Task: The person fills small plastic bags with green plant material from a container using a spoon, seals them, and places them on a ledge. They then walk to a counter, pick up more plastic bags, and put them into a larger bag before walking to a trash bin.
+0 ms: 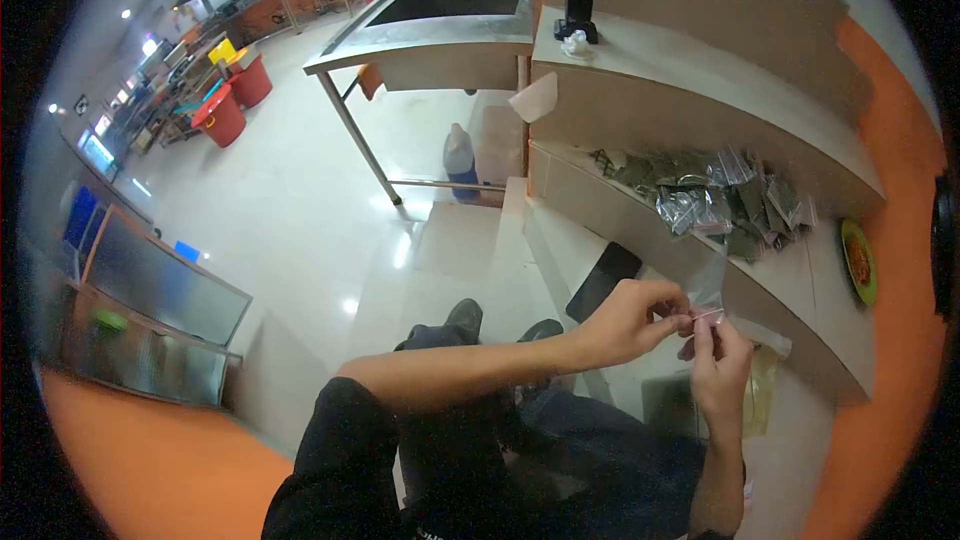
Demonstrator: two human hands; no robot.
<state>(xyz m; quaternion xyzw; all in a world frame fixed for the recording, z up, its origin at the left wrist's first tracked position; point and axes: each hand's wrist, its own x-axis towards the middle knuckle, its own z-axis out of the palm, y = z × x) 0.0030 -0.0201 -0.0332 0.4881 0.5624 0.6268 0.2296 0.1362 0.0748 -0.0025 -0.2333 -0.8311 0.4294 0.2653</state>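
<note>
My left hand [640, 320] pinches the edge of a small clear zip bag [708, 298] between thumb and fingers. Just below and to the right, my right hand [718, 365] also grips that bag near its reddish seal line. What is inside the bag, if anything, I cannot make out. Beyond my hands, on the tiled ledge [810, 290], lies a pile of clear zip bags [700, 205] with flat dark green pieces in and among them.
A flat black object [603, 283] lies left of my hands. A green plate [858, 262] of reddish food stands far right. Beneath my right hand is a yellowish plastic bag [762, 392]. Ahead are a metal sink [420, 45], a bottle [460, 162] and red bins [220, 118].
</note>
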